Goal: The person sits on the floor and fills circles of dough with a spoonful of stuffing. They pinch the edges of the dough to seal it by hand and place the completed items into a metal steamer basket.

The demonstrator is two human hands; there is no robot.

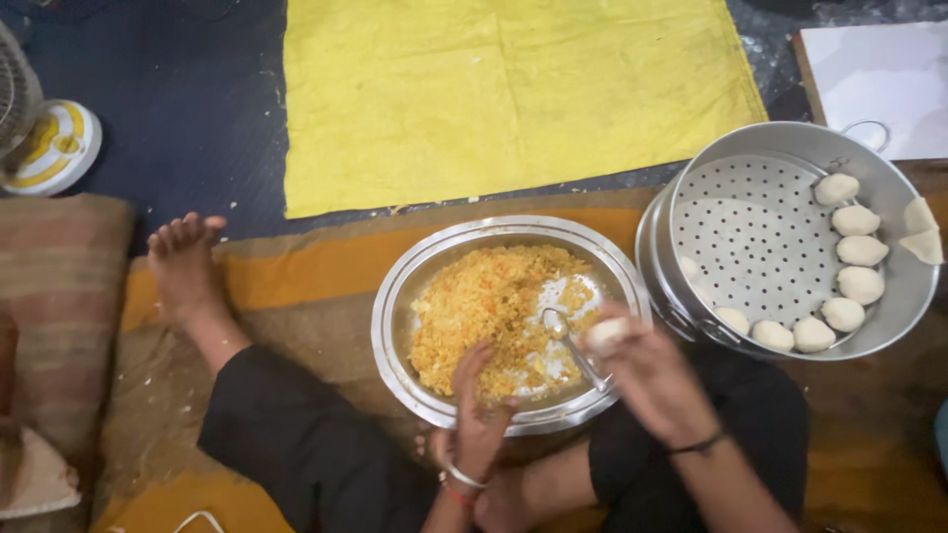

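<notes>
**Seated dumpling filling, head view: both hands at the bowl of orange-yellow filling**

We look down on a person sitting cross-legged on a striped mat, a wide steel bowl set close against the legs so that both hands reach it without stretching. The bowl holds a loose orange-yellow filling, heaped to its left half; the right half shows bare metal where a spoon lies, bowl-end inward and handle pointing toward the right hand.

The right hand is closed around a pale piece of dough, fingers curled and pinching it over the bowl's rim, so that any filling that drops would, we judge, fall back into the bowl. The left hand is loosely spread, fingers raised and apart, hovering at the near rim; it holds nothing we can see.

Just right of the bowl, touching or nearly touching it, stands a perforated steamer tray nested in its pot. Finished dumplings line its right and lower edge in a single arc, each beside the next, leaving the holed centre bare. Two flat dough wrappers rest on its right rim.

Beyond lies a yellow cloth on dark flooring. One bare foot extends to the left.
</notes>
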